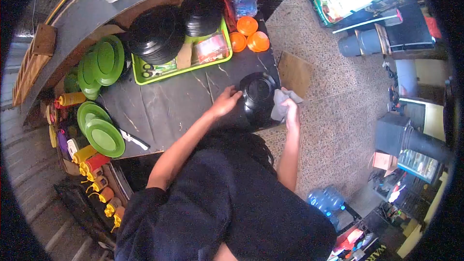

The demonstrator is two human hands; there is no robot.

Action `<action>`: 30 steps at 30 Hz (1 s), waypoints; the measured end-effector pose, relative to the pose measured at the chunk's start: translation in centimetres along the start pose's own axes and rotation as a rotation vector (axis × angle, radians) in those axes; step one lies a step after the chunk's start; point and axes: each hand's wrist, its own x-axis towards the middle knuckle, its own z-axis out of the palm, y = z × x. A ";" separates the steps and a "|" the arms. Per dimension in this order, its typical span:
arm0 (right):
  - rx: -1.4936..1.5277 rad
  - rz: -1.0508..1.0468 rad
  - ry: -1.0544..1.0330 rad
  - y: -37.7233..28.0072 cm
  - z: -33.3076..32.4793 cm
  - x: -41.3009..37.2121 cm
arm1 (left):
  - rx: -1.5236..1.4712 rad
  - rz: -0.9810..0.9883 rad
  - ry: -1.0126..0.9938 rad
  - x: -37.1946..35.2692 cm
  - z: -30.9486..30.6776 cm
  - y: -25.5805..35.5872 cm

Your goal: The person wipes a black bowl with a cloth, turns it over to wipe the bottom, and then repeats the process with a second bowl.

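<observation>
My left hand (226,102) is at the left rim of a round black plate (259,90), thumb and fingers closed on its edge. The plate is near the right end of the dark table, with more black dishware (256,115) showing just below it. In my right hand (291,112) a crumpled pale grey cloth (279,106) is bunched up, right at the plate's right edge. The fingers wrap around the cloth and partly hide it.
A lime-green tray (181,74) with packets and scissors stands behind, beside tall stacks of black plates (155,34). Orange lidded containers (258,41) sit at the back right. Green plates (104,137), a knife (134,140) and sauce bottles (89,164) are left. Tiled floor (333,116) lies right.
</observation>
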 end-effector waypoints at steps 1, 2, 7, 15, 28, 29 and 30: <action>-0.029 0.002 0.029 0.2 0.3 -0.2 | 0.071 0.017 0.013 -0.3 0.4 1.0; -0.059 0.006 0.058 0.3 0.6 -0.3 | 0.075 0.026 0.012 0.0 0.6 1.0; -0.345 -0.031 0.013 0.6 1.6 0.1 | -0.103 -0.032 -0.014 1.8 0.7 0.4; -0.411 0.037 -0.060 -1.5 2.6 -1.1 | -0.293 -0.034 -0.017 0.0 0.2 2.3; -0.501 -0.180 -0.601 -1.7 15.2 -3.3 | -0.298 0.047 0.383 -12.0 -10.8 -4.4; -0.521 -0.158 -0.642 -1.0 16.0 -3.3 | -0.251 0.033 0.398 -12.5 -11.3 -5.6; -0.544 -0.135 -0.684 0.0 16.5 -3.1 | -0.254 0.024 0.411 -13.2 -11.2 -5.9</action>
